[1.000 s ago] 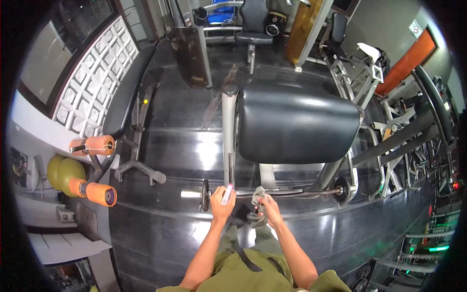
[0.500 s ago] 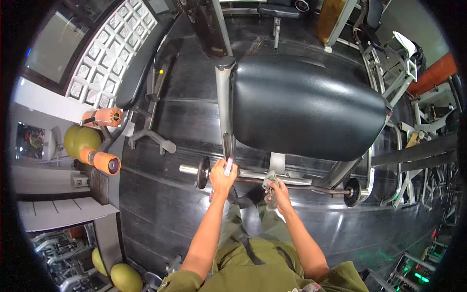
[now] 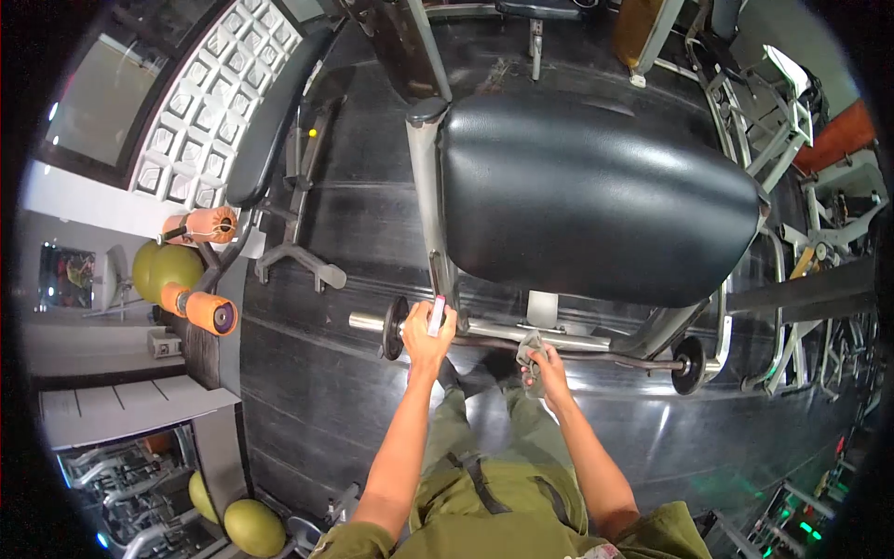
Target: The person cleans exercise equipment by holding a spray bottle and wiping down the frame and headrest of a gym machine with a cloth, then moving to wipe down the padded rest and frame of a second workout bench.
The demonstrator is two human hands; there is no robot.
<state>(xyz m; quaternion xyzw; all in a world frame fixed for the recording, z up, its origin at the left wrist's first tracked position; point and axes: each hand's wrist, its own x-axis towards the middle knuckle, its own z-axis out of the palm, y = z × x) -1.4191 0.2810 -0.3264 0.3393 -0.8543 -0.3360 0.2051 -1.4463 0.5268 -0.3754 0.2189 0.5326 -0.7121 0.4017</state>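
Observation:
My left hand [image 3: 427,341] is closed near the left end of the bar, beside a small black weight plate [image 3: 395,328]. A small white and pink object [image 3: 436,316] shows at its fingers; what exactly it is I cannot make out. My right hand [image 3: 548,371] grips a crumpled grey-green cloth [image 3: 530,354], which lies against or just in front of the curved bar [image 3: 596,355]. Another black plate [image 3: 689,365] sits at the bar's right end. Above the bar is a large black padded bench [image 3: 596,200] on a grey frame.
On the left stand a bench with orange foam rollers [image 3: 212,312], green exercise balls [image 3: 253,528] and a patterned white block wall [image 3: 219,98]. Further gym machines line the right side. A grey upright post [image 3: 426,186] rises left of the pad.
The view has tilted down and nearer to the pad and bar. My right hand with the cloth has moved to the right along the bar. My left hand remains near the left plate.

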